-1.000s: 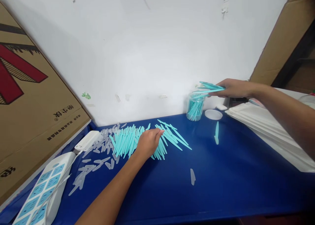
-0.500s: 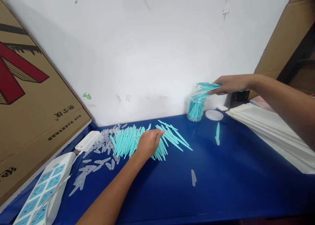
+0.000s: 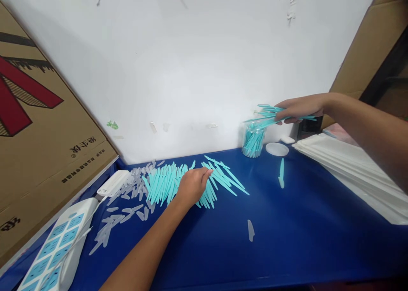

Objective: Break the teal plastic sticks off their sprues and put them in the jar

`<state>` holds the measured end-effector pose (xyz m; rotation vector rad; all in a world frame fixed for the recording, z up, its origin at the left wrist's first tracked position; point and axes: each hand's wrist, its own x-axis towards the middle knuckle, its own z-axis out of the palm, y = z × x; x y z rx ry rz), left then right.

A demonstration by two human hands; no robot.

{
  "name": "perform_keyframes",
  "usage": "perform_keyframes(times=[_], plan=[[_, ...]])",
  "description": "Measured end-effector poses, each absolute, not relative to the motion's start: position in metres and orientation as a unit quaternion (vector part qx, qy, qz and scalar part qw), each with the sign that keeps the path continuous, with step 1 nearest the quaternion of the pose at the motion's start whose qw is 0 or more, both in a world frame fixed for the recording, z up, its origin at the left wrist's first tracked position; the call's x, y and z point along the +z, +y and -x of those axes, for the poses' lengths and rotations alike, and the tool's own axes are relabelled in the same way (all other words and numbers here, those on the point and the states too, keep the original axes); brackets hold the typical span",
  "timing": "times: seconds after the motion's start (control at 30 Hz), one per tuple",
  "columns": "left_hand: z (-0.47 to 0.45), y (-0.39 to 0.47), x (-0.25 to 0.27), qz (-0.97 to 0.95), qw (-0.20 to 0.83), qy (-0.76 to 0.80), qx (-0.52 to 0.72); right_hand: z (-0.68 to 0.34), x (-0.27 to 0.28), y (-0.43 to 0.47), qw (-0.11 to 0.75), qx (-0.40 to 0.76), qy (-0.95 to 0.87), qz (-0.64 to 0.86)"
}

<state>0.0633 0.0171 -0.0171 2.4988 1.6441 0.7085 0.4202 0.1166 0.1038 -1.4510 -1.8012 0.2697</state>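
My right hand grips a loose bundle of turquoise eyebrow razors, fanned out over the mouth of a clear round jar. More razors of the same kind stand packed inside that jar. On the blue table a long heap of turquoise razors lies side by side, with some strewn at its right end. My left hand rests on the heap with its fingers curled and the thumb pressed in; what they hold is hidden. Translucent blade caps are scattered left of the heap.
A round translucent lid lies right of the jar. One capped razor and a single cap lie apart on the table. A power strip and white adapter sit left; stacked white sheets sit right.
In my right hand the bundle has spread and tilted flatter over the jar, with the hand shifted very slightly. My left hand stays where it was.
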Motion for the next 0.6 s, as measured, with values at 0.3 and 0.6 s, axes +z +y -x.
perform_keyframes(times=[0.3, 0.6], plan=[[-0.063, 0.017, -0.017, -0.811, 0.038, 0.535, 0.232, -0.468, 0.136, 0.167, 0.100, 0.269, -0.778, 0.559], [-0.063, 0.018, -0.018, -0.814, 0.033, 0.536, 0.223, -0.467, 0.152, 0.166, 0.087, 0.199, -0.768, 0.603]])
